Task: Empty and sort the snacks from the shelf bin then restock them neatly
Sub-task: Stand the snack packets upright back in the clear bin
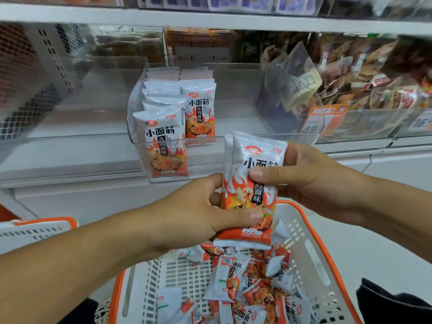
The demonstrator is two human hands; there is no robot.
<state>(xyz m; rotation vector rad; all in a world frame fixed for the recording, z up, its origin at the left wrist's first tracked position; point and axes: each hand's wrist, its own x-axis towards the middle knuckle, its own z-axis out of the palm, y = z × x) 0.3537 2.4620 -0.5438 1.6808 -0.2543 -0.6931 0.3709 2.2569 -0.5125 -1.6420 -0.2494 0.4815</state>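
Note:
I hold a small stack of white-and-orange snack packets [250,185] upright over the basket. My left hand [205,213] grips the stack's lower left with its thumb across the front. From the right, my right hand [311,181] pinches the stack, thumb on the front. On the shelf, a clear shelf bin [135,141] holds two upright rows of the same packets [163,146]. Several loose packets [247,281] lie jumbled in the white basket with the orange rim [325,253] below my hands.
A second white-and-orange basket [35,230] sits at the left. Right of the bin, clear bins hold brown packaged snacks [364,73] behind orange price tags [327,120]. The grey shelf edge [70,174] runs in front, and an upper shelf [210,19] overhangs.

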